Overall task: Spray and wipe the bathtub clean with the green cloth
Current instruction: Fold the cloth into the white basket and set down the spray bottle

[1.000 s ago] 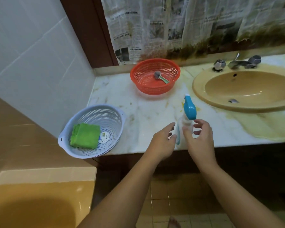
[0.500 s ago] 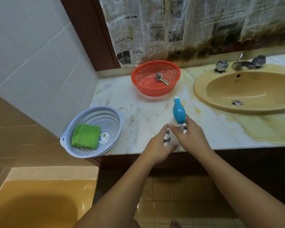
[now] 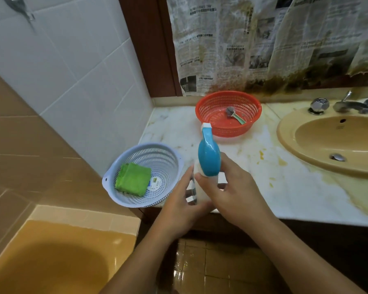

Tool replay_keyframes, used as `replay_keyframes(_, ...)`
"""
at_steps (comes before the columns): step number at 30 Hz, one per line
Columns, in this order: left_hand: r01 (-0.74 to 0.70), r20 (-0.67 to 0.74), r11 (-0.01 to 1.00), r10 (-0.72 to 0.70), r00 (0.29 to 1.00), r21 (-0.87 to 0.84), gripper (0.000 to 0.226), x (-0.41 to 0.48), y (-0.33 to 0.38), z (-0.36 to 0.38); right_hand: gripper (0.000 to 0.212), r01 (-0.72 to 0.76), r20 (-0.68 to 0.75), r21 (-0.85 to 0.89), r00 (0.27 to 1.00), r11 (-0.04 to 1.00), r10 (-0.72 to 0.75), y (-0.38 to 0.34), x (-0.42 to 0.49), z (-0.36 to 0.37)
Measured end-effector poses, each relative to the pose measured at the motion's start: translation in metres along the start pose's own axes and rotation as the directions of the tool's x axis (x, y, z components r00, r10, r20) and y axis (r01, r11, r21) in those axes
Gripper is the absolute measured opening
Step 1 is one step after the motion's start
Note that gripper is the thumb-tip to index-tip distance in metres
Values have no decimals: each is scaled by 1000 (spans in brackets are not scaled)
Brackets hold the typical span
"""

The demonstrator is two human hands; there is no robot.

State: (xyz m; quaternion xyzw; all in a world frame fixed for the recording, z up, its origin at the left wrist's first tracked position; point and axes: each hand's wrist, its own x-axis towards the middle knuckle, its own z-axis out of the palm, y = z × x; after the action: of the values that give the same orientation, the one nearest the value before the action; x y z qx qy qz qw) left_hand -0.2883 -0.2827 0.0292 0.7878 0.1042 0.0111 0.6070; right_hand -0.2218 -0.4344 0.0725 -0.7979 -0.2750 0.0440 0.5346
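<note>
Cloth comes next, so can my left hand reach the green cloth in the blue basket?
Probably yes. The folded green cloth lies uncovered in the pale blue plastic basket, just beside the left hand, nothing between; that hand must first release the blue-topped white spray bottle.

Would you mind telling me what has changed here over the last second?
Both hands closed on the spray bottle: a second ago they were open beside it; now the right hand grips its neck, the left hand holds its lower body, and it seems drawn towards the front edge of the counter. The green cloth in the pale basket and the brush in the red basket stayed put.
</note>
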Motion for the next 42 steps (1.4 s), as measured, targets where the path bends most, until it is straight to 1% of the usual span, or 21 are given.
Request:
replay_keyframes(6,-28,-153,999,24,988,-26,81,-12,2,-61,37,88,92,33,992,996,-90,-25,37,48)
replay_keyframes(10,-4,-210,999,-5,978,-44,74,-8,-11,-100,38,81,141,31,986,996,-85,-31,61,84)
replay_keyframes(14,14,-216,1000,-9,976,21,57,5,-31,-139,39,45,155,-7,987,999,-44,-25,84,123)
replay_keyframes(17,61,-191,993,-40,981,104,52,17,-53,-165,43,-1,127,-50,992,999,8,-13,95,153)
replay_keyframes(19,117,-202,977,-80,976,177,49,24,-70,-180,44,-42,106,-77,993,996,50,-4,99,169)
replay_keyframes(21,147,-221,966,-99,970,212,44,29,-85,-194,41,-80,93,-103,992,991,90,3,103,182)
replay_keyframes(23,136,-247,961,-75,966,239,39,34,-94,-206,39,-112,91,-123,988,986,124,7,105,193)
replay_keyframes(25,114,-283,946,-25,959,302,38,36,-97,-216,39,-130,87,-143,986,981,143,9,106,200)
replay_keyframes(28,81,-315,904,61,947,419,40,37,-96,-227,35,-148,76,-182,984,972,164,11,106,208)
replay_keyframes(31,77,-324,864,103,941,497,41,40,-93,-235,35,-191,55,-198,977,961,206,8,105,210)
replay_keyframes(33,85,-321,838,111,941,539,41,42,-92,-238,42,-218,4,-186,975,958,222,5,101,212)
replay_keyframes(35,97,-317,821,106,942,563,39,43,-91,-241,49,-251,-108,-158,966,955,236,3,92,214)
replay_keyframes(36,104,-313,815,99,945,570,37,42,-92,-243,48,-265,-172,-167,956,950,237,0,85,216)
replay_keyframes(38,123,-308,808,75,948,576,35,39,-93,-246,34,-254,-254,-205,947,945,199,-8,70,220)
replay_keyframes(40,143,-313,806,55,948,574,35,37,-95,-248,21,-218,-231,-218,959,951,166,-17,55,227)
replay_keyframes(42,153,-324,804,53,945,575,36,38,-99,-250,17,-184,-124,-215,979,959,160,-23,46,239)
